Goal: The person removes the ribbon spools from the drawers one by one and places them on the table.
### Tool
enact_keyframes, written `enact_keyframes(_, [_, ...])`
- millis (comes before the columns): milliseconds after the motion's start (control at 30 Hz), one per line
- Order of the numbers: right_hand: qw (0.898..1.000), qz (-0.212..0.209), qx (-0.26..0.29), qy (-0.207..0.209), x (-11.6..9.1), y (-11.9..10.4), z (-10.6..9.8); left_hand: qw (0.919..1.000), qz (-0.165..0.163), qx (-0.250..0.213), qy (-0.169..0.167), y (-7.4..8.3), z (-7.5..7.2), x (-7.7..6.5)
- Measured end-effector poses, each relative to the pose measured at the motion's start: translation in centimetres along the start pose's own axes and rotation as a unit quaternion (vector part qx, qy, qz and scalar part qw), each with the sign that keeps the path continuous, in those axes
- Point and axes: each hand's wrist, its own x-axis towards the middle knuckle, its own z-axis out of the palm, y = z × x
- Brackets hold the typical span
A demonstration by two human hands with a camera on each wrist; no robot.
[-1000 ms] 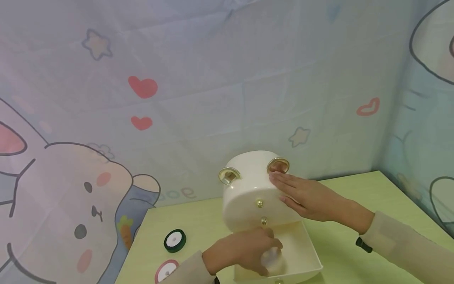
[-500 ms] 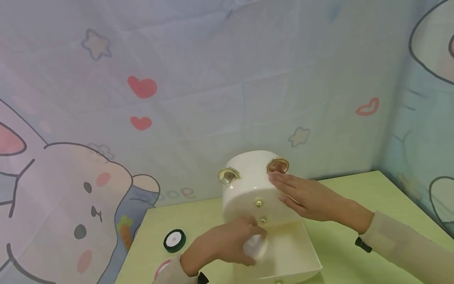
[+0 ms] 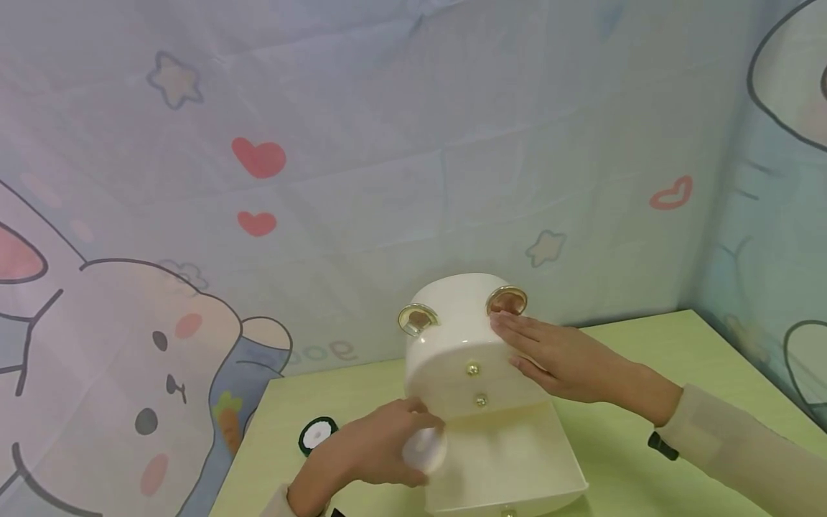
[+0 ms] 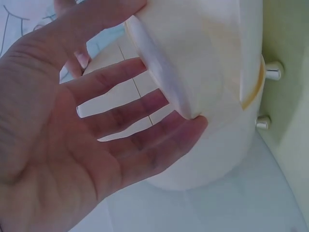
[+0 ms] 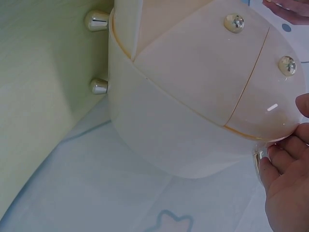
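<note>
My left hand (image 3: 377, 445) grips a white round ribbon spool (image 3: 424, 449) between thumb and fingertips, at the left edge of the pulled-out drawer (image 3: 517, 459). In the left wrist view the spool (image 4: 161, 70) appears nearly edge-on at the fingertips. The drawer belongs to a glossy white rounded storage box (image 3: 452, 309) with gold ear-shaped rings on top and gold knobs in front. My right hand (image 3: 568, 360) rests on the box's upper right side, below the right ear, fingers straight. In the right wrist view those fingers (image 5: 289, 159) touch the box's edge.
A dark green ribbon spool (image 3: 316, 434) lies on the pale green table (image 3: 646, 359), left of the box and partly behind my left hand. A printed cloth backdrop (image 3: 362, 143) hangs close behind the table.
My left hand has moved left with the white ribbon spool, from over the drawer's inside to its left edge. It now covers the pink spool seen earlier. My right hand has stayed put.
</note>
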Motion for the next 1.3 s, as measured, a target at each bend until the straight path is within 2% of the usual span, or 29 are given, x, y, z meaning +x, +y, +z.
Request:
enact_keyframes(200, [1.000,0.000,-0.003,-0.002,0.0,0.1,0.1,0.9992,-0.023,-0.027,0.019,-1.9,-0.1,-1.6])
enact_keyframes(533, [1.000,-0.007,-0.007,0.003,0.1,0.0,0.0,0.9953,-0.066,-0.059,0.039,-5.6,1.1,-3.1])
enact_keyframes(700, [1.000,-0.005,-0.005,-0.001,0.1,0.0,-0.1,0.9934,-0.083,-0.066,0.044,-7.0,2.3,-3.3])
enact_keyframes(1067, [1.000,-0.016,-0.011,0.014,0.1,0.0,0.1,0.9929,-0.086,-0.060,0.056,-10.8,5.3,-3.1])
enact_keyframes(1300, [1.000,-0.022,-0.012,0.019,0.1,0.0,0.1,0.9926,-0.098,-0.047,0.054,-13.4,7.7,-2.8])
